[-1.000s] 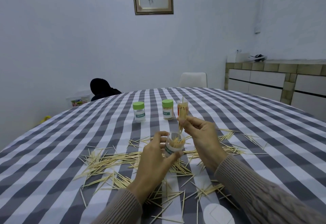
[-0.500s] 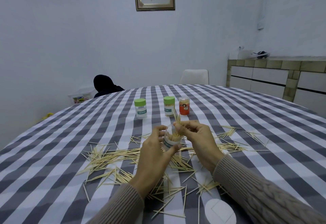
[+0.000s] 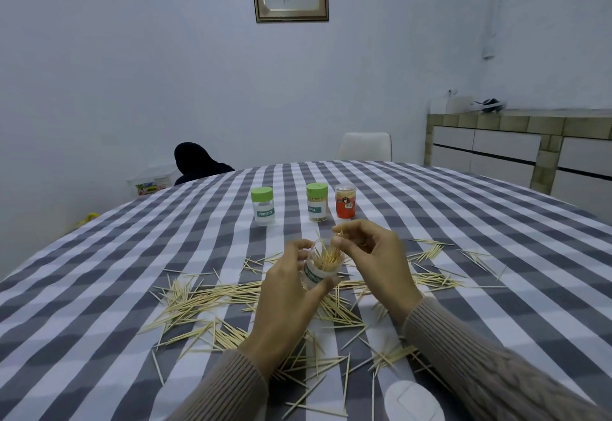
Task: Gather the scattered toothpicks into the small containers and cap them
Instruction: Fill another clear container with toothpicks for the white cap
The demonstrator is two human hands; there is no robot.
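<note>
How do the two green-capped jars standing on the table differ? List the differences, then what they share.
The left jar looks empty, while the right jar is packed with toothpicks. The left jar's label faces the camera, while the right jar's label is turned aside. Both stand upright and capped on the checked tablecloth.

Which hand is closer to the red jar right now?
Right. The right hand is just in front of the red jar; the left hand, holding the open jar, sits nearer the person.
</note>
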